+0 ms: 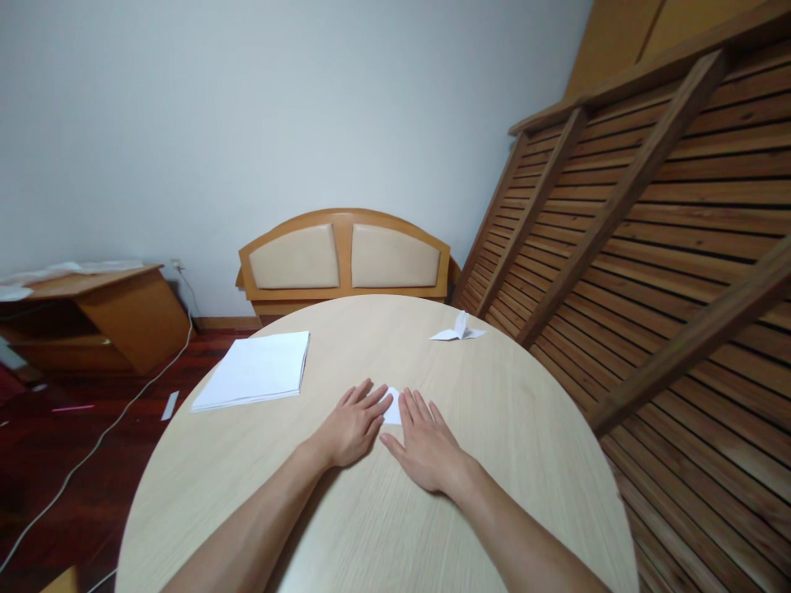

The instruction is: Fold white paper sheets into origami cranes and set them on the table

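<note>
A small folded piece of white paper [392,409] lies flat on the round table, its upper edge coming to a blunt point. From the left, my left hand [355,422] rests with its fingers spread, the fingertips touching the paper's left side. My right hand [425,441] lies flat over the right side, fingers stretched out and thumb apart. Both hands cover parts of the sheet, so its full outline is hidden.
A stack of white paper [256,368] sits at the table's left. Toward the back right stands a folded paper crane [459,328]. Beyond the round table [525,494] are a headboard [344,247], a leaning slatted wooden frame [618,247] and a low cabinet [133,317].
</note>
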Motion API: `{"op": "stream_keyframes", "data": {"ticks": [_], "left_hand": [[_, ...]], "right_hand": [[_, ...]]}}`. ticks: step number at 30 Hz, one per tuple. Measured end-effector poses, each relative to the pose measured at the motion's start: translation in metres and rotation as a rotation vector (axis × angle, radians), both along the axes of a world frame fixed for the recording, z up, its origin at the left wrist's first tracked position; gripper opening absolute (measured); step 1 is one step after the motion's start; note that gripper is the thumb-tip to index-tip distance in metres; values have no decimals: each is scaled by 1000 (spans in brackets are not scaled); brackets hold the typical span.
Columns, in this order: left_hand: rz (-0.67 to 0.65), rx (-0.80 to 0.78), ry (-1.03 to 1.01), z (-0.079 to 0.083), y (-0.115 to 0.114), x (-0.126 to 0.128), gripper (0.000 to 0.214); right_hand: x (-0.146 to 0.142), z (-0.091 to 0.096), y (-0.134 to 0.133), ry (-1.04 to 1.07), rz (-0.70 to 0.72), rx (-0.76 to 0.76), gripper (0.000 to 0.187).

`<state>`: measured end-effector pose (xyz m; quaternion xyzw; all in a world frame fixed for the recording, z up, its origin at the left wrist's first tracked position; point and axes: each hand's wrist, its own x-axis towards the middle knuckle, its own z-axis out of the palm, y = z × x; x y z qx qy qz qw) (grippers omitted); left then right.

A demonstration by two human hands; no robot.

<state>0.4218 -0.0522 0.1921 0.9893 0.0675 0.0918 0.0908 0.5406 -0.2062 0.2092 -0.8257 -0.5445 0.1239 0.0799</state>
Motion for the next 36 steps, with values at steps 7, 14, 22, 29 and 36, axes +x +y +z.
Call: {"op": "stream_keyframes", "data": {"ticks": [7, 14, 22, 29, 36], "left_hand": [[235, 40, -68, -9, 3, 2, 45], [330, 28, -144, -10, 10, 1, 46], [16, -59, -75, -4, 9, 0, 47], [-13, -21, -187, -4, 10, 2, 40], [-18, -15, -229, -3, 11, 1, 34]], "right_hand": [[11, 0, -1, 29, 141, 95, 82], [16, -2, 1, 51, 176, 101, 80], [24, -4, 3, 60, 193, 133, 71], [35, -1, 5, 7, 230, 219, 50], [38, 0, 7, -9, 283, 327, 40]]}}
